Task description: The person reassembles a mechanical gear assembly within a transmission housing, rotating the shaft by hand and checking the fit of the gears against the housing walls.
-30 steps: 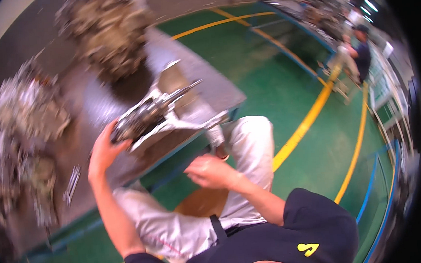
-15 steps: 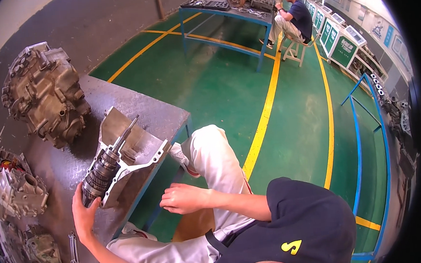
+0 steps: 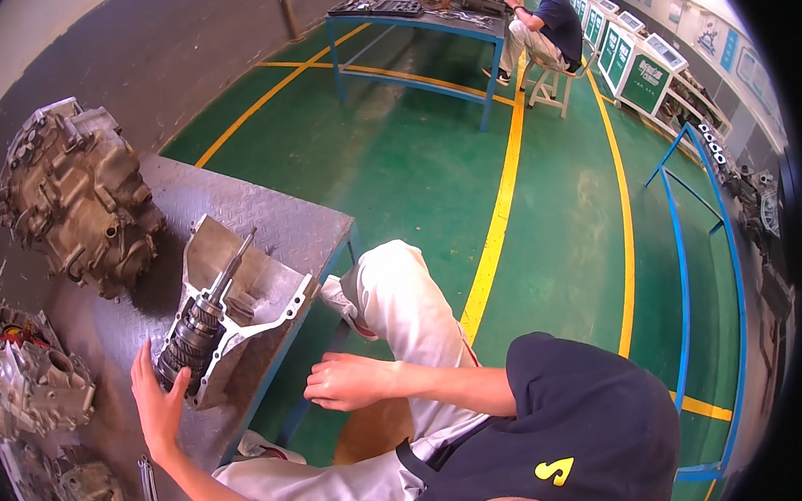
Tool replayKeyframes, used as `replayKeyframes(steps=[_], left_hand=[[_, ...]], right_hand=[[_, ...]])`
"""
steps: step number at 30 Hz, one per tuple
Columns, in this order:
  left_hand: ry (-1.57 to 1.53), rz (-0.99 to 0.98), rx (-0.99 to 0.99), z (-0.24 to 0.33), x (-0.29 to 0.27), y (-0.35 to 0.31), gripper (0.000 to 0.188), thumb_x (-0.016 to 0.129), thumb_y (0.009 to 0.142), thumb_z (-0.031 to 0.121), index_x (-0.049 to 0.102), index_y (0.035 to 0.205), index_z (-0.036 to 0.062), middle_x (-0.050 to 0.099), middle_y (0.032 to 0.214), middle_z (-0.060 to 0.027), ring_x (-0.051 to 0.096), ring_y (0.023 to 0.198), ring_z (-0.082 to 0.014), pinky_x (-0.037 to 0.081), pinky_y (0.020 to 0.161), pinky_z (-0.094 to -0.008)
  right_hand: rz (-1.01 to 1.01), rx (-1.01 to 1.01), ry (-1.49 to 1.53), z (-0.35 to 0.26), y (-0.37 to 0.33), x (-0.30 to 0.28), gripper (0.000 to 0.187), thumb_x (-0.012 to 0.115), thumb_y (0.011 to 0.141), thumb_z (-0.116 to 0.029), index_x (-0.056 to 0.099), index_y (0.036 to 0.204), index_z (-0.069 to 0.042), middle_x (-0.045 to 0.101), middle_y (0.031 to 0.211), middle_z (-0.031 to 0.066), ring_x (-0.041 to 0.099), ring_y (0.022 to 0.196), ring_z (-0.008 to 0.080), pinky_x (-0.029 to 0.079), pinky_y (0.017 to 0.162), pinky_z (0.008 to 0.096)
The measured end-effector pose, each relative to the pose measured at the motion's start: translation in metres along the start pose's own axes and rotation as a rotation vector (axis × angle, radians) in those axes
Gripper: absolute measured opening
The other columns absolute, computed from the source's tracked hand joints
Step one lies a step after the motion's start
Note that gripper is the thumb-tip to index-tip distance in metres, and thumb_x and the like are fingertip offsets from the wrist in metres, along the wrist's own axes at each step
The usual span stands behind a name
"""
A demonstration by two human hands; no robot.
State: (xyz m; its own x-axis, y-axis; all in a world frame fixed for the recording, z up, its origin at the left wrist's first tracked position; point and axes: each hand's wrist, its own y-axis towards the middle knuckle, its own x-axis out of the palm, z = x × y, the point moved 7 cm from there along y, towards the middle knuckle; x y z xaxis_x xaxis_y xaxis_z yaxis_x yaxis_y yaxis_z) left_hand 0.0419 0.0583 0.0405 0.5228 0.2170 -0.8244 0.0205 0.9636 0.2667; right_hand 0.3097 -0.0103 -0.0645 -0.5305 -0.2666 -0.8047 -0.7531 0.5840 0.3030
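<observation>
A gear shaft (image 3: 193, 338) with several dark, stacked gears lies in an open metal gearbox housing half (image 3: 277, 288) on the steel-topped bench (image 3: 275, 199). Its thin end points away toward the far right. At the near end of the gears is my left hand (image 3: 161, 406), thumb and fingers spread around that end. Whether the fingertips touch the gears I cannot tell. My right hand (image 3: 347, 381) hangs over my lap, to the right of the housing, its fingers curled in; nothing shows in it.
A large brown gearbox (image 3: 81, 196) stands at the bench's far left. Nearer are a silver casing (image 3: 30, 379), another metal casing part (image 3: 95, 491) and wrenches (image 3: 148, 489). Across the green floor a person (image 3: 553, 22) sits by a blue-framed table (image 3: 415, 66). A blue rail (image 3: 682, 266) stands at right.
My left hand has loosened and drawn slightly back from the near end of the gears. The whole view has shifted a little. My right hand stays curled over my lap.
</observation>
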Motion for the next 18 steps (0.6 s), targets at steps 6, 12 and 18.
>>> replayKeyframes(steps=[6,12,18], left_hand=[[0.187,-0.021,0.250,0.080,0.037,0.058,0.066,0.075,0.082,0.030,0.049,0.136,0.0037,0.052,0.136,-0.0171,0.048,0.125,-0.0358,0.038,0.105,-0.0437],[0.232,-0.144,0.211,0.066,0.050,0.054,0.050,0.071,0.085,0.029,0.057,0.124,-0.0005,0.060,0.115,-0.0160,0.055,0.108,-0.0354,0.043,0.094,-0.0433],[0.273,-0.078,0.308,0.068,0.046,0.042,0.056,0.071,0.084,0.024,0.052,0.132,0.0022,0.059,0.121,-0.0160,0.054,0.113,-0.0351,0.040,0.099,-0.0425]], right_hand=[[-0.033,-0.052,-0.033,-0.007,-0.002,0.009,0.012,0.060,0.089,-0.019,0.061,0.086,-0.007,0.062,0.083,0.0071,0.061,0.090,0.0256,0.047,0.084,0.0420],[-0.029,-0.007,-0.046,0.003,-0.015,0.004,0.012,0.061,0.088,-0.019,0.061,0.086,-0.008,0.062,0.083,0.0074,0.062,0.089,0.0260,0.047,0.084,0.0421],[-0.043,0.050,-0.088,0.015,-0.021,0.002,0.011,0.061,0.088,-0.019,0.061,0.086,-0.007,0.062,0.082,0.0081,0.063,0.089,0.0271,0.047,0.084,0.0428]])
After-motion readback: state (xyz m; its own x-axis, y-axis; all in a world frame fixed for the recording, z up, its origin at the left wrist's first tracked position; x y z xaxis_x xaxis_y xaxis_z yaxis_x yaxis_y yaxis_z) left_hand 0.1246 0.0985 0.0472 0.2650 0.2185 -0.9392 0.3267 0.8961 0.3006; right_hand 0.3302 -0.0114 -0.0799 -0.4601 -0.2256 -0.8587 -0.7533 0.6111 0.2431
